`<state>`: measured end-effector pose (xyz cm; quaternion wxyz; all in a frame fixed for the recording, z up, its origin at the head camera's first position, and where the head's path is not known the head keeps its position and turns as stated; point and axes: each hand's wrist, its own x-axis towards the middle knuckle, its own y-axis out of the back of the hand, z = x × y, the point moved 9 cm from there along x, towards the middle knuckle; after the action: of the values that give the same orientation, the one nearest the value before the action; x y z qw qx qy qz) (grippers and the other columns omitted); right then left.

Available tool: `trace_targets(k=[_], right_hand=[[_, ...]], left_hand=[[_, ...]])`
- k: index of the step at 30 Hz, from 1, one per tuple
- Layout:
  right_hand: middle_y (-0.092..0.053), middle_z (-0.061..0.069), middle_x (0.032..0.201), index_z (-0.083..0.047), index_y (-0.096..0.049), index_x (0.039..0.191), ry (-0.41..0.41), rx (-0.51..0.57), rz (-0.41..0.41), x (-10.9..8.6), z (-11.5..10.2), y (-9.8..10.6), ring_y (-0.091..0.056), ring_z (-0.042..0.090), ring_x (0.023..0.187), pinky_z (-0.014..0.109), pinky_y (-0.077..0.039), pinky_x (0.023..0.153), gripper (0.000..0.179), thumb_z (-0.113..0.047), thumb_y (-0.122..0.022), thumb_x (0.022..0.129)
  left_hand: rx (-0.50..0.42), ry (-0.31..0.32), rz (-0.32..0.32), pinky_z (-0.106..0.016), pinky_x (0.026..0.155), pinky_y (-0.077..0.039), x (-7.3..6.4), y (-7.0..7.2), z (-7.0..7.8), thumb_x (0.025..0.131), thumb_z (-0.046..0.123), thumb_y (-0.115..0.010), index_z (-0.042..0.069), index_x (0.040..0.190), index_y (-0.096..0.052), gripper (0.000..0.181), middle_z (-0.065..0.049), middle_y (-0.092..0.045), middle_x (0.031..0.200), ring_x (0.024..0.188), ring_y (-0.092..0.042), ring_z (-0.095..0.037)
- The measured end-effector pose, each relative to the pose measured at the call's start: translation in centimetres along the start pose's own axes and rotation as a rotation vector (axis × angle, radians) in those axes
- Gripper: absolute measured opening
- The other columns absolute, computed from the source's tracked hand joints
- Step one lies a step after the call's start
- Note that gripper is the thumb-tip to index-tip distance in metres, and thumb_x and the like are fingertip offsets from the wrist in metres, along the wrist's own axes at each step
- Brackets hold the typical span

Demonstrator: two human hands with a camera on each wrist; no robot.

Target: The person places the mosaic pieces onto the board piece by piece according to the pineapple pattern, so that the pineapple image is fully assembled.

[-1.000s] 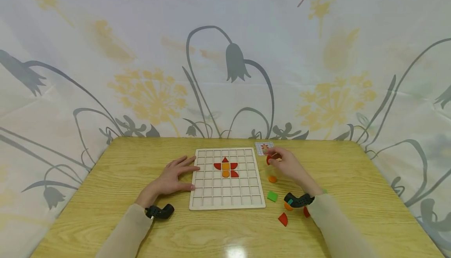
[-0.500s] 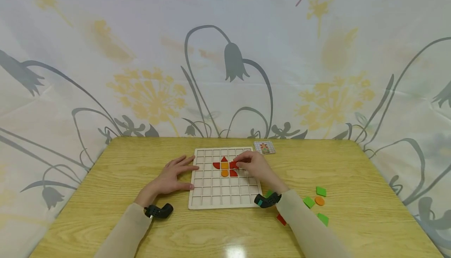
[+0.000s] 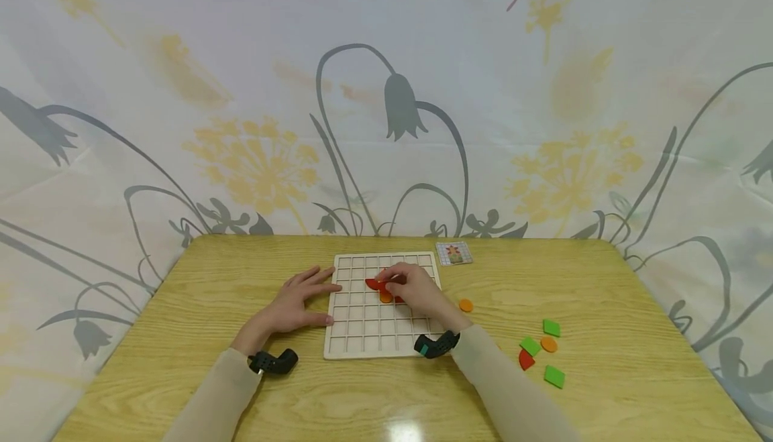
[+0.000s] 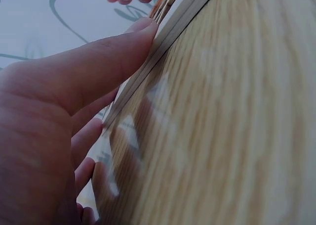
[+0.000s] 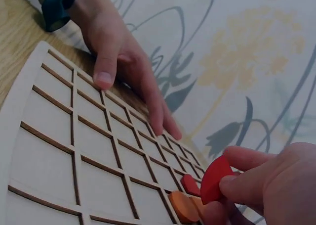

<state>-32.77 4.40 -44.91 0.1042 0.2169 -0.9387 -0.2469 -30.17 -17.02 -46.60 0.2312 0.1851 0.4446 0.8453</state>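
A pale wooden grid board [image 3: 362,345] lies on the table. My left hand [image 3: 292,304] has its fingers spread, thumb and fingertips touching the board's left edge. Above the middle of the board, my right hand [image 3: 418,289] pinches a red quarter-circle tile [image 5: 212,180] between thumb and fingers, held tilted up off the grid. Under it sit an orange round tile [image 5: 181,207] and another red tile [image 5: 189,184] in their cells. The right hand covers much of this red and orange figure in the head view.
Behind the board's right corner lies a small picture card [image 3: 454,253] with a gridded design. An orange disc [image 3: 466,305] is right of the board. Farther right are green square tiles [image 3: 554,376], a red quarter-circle [image 3: 526,359] and a second orange disc [image 3: 549,344].
From beside the card, my right hand has moved left over the board, carrying the red tile, and shifted slightly farther left in the last half second. My left hand stays at the edge.
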Motion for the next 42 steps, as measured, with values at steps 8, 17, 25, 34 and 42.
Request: trace_targets(k=[8,17,25,34,42], right_hand=[[-0.064,0.007,0.113,-0.005,-0.070,0.117,0.012,0.072,-0.034,0.2,-0.8,1.0,-0.061,0.021,0.093,0.033,-0.051,0.078,0.024,0.001,-0.054,0.101],[-0.066,0.008,0.109,-0.001,-0.069,0.114,0.015,0.067,-0.041,0.8,-1.1,0.0,-0.068,0.022,0.095,0.031,-0.056,0.078,0.018,-0.004,-0.064,0.097],[-0.069,0.000,0.100,-0.007,-0.073,0.108,0.034,-0.043,-0.003,1.1,-1.8,-0.1,-0.064,0.016,0.089,0.032,-0.053,0.077,0.015,-0.006,-0.067,0.095],[-0.068,0.000,0.104,-0.011,-0.074,0.110,0.022,-0.082,-0.017,1.1,-1.4,-0.4,-0.063,0.016,0.088,0.030,-0.053,0.075,0.017,-0.006,-0.067,0.094],[-0.067,0.005,0.110,-0.010,-0.073,0.105,-0.060,0.088,0.031,1.2,-0.4,1.3,-0.067,0.019,0.090,0.031,-0.056,0.066,0.013,-0.006,-0.066,0.095]], left_hand=[[-0.008,0.000,0.003,-0.065,0.114,-0.008,0.0,0.0,0.2,0.086,0.044,-0.076,0.018,0.139,-0.061,0.061,-0.006,-0.031,0.161,0.149,-0.015,-0.038],[-0.017,-0.004,0.004,-0.066,0.113,-0.009,0.0,0.0,0.5,0.086,0.043,-0.076,0.017,0.139,-0.062,0.061,-0.008,-0.032,0.161,0.149,-0.015,-0.039],[-0.015,-0.003,0.010,-0.066,0.113,-0.009,0.0,0.1,0.3,0.085,0.044,-0.076,0.017,0.138,-0.062,0.061,-0.007,-0.032,0.161,0.149,-0.016,-0.039],[-0.019,0.002,0.001,-0.066,0.113,-0.008,-0.1,0.0,0.1,0.086,0.045,-0.076,0.018,0.139,-0.061,0.061,-0.007,-0.031,0.161,0.149,-0.015,-0.039],[-0.018,-0.005,0.007,-0.064,0.114,-0.008,-0.1,0.1,0.3,0.085,0.043,-0.077,0.017,0.139,-0.062,0.061,-0.007,-0.031,0.161,0.149,-0.015,-0.037]])
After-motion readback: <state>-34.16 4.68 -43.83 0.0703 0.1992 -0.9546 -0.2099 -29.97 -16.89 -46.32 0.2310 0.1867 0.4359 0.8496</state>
